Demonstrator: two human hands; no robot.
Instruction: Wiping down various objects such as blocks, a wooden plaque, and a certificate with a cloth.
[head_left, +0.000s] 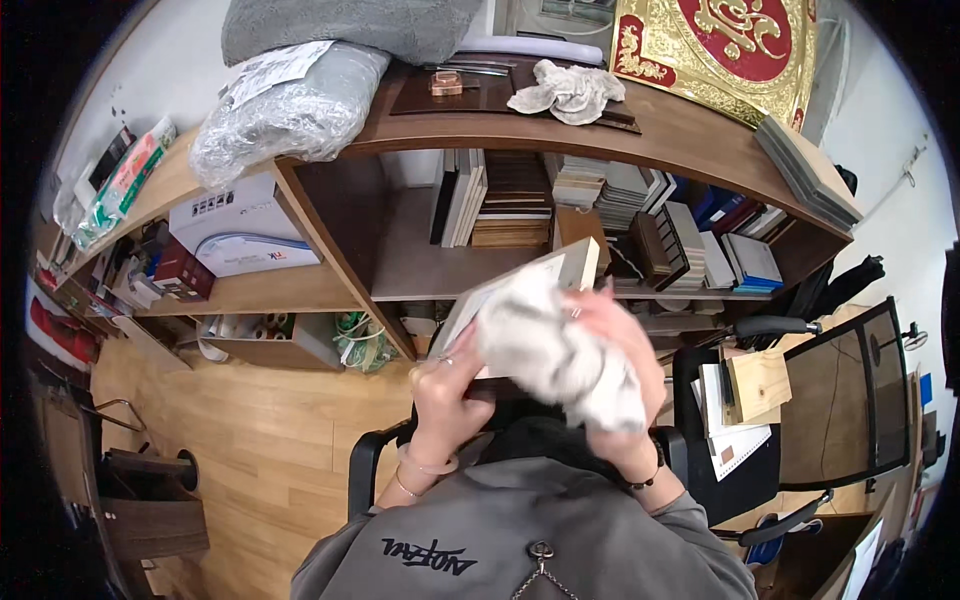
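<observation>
In front of my chest, my left hand [450, 395] grips the near left edge of a pale flat board [572, 266] with a thick cream edge. The board is tilted, and much of its face is hidden. My right hand [632, 350] holds a crumpled white cloth [545, 345] with grey smudges against the board. Both the cloth and the right fingers are blurred by motion. Part of the cloth hangs down toward my right wrist.
A wooden shelf unit [400, 272] stands ahead, holding stacked sample boards [512, 200] and books. On its top lie a plastic-wrapped bundle [295, 110], another white cloth [570, 92] and a gold-and-red panel [735, 50]. To the right, an office chair [735, 480] carries papers and a wooden block [758, 385].
</observation>
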